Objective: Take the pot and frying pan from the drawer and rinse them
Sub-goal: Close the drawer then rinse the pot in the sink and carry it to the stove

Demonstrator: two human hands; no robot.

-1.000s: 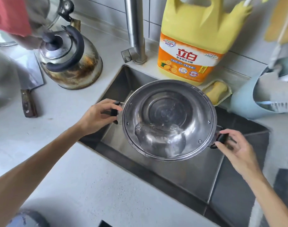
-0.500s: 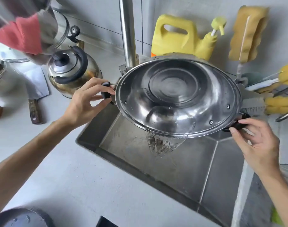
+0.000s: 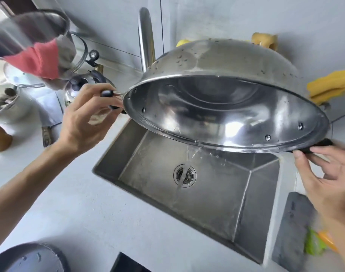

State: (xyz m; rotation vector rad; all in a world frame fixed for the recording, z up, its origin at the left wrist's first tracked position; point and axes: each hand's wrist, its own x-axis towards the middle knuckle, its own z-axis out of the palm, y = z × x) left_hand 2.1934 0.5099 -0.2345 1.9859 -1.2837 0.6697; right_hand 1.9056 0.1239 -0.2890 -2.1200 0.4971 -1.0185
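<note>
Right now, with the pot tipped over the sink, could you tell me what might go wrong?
The pot is wet and steeply tilted, held only by its two small handles; the left hand or right hand could lose it into the sink. Its raised back looks close to the faucet, so tilting further might knock it. The water stream falls onto the drain, yet splashes could reach the counter.

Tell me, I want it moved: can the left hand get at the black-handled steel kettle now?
Likely yes, once freed: the black-handled steel kettle sits behind the left hand, nothing between, but that hand grips the handle of the tilted steel pot.
</note>
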